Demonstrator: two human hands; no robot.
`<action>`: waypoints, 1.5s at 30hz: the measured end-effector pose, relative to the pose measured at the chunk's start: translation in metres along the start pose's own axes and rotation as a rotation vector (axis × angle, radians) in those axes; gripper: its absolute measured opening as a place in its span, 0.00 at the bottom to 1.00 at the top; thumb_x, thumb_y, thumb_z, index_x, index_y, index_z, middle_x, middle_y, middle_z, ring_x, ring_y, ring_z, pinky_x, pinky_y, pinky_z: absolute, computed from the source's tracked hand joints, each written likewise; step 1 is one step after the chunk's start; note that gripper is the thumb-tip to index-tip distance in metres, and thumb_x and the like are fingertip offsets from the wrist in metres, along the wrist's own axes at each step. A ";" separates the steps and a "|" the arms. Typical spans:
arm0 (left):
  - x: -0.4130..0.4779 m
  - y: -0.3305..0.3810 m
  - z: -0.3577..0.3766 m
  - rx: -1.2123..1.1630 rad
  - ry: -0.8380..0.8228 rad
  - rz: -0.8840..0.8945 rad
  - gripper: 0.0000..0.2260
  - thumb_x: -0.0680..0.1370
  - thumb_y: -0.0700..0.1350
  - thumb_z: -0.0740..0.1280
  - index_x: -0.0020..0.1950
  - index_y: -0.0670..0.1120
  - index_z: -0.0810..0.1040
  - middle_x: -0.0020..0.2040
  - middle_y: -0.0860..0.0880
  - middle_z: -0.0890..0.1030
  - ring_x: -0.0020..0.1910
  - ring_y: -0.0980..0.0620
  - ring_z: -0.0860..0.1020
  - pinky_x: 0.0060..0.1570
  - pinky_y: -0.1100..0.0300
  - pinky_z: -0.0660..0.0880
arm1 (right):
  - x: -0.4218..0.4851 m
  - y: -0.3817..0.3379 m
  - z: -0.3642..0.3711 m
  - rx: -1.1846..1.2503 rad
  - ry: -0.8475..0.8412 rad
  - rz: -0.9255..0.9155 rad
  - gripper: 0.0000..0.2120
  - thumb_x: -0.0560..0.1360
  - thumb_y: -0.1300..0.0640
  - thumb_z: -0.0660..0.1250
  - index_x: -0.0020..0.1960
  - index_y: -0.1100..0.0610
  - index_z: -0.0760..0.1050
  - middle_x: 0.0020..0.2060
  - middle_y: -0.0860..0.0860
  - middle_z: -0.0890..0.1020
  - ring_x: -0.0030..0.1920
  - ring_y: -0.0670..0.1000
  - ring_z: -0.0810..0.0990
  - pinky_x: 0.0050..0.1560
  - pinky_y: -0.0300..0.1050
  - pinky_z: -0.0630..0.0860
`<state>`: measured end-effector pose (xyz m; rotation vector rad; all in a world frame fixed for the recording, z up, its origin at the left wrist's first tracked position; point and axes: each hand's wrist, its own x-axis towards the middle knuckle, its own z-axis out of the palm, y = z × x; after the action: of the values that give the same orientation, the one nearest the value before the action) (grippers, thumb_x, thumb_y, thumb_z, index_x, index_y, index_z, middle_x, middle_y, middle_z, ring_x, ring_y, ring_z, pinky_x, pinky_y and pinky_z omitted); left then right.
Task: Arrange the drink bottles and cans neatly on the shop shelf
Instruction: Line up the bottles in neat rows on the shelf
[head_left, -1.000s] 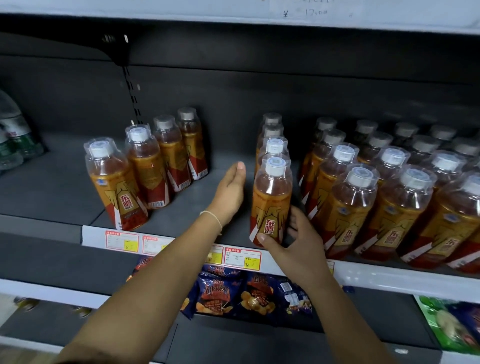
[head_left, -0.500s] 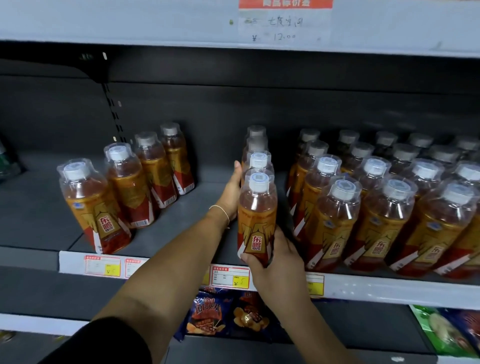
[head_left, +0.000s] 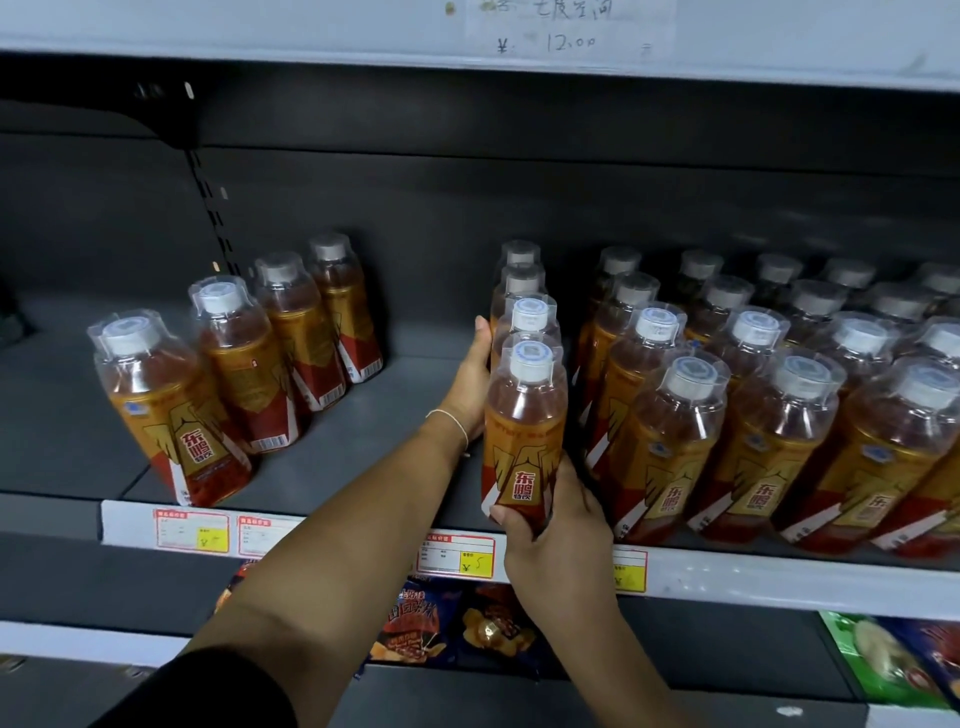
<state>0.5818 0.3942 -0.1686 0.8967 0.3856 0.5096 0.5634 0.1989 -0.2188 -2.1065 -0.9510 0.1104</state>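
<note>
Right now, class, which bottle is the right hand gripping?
The front bottle of the lone middle row: the right hand grips its base, while the left hand lies flat against the bottles behind.

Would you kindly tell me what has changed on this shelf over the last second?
The left hand moved right, from clear of the middle row to lying flat against its left side. The right hand kept its grip on the front bottle near the base. The four bottles on the left and the block of bottles on the right stayed put.
</note>
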 end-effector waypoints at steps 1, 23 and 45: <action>0.000 0.000 0.002 -0.004 -0.013 0.001 0.32 0.81 0.65 0.48 0.78 0.45 0.59 0.45 0.48 0.86 0.44 0.54 0.85 0.42 0.60 0.81 | 0.000 0.000 0.000 0.002 0.003 0.001 0.40 0.76 0.47 0.71 0.80 0.51 0.54 0.71 0.52 0.70 0.69 0.51 0.70 0.66 0.42 0.68; 0.003 -0.014 0.024 0.011 0.040 -0.049 0.29 0.81 0.67 0.47 0.60 0.48 0.77 0.58 0.48 0.81 0.47 0.50 0.83 0.52 0.55 0.78 | -0.007 0.006 -0.013 -0.008 0.048 0.012 0.41 0.77 0.47 0.69 0.81 0.56 0.51 0.68 0.57 0.75 0.65 0.57 0.75 0.65 0.51 0.74; -0.058 -0.039 0.039 0.043 0.146 0.197 0.27 0.83 0.61 0.51 0.66 0.44 0.77 0.59 0.41 0.82 0.58 0.43 0.81 0.56 0.49 0.79 | -0.009 0.003 -0.019 -0.004 0.010 0.009 0.41 0.79 0.45 0.67 0.81 0.58 0.48 0.69 0.58 0.73 0.67 0.57 0.74 0.65 0.50 0.73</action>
<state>0.5644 0.3160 -0.1716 0.9465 0.4448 0.7532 0.5661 0.1798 -0.2100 -2.1134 -0.9360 0.1026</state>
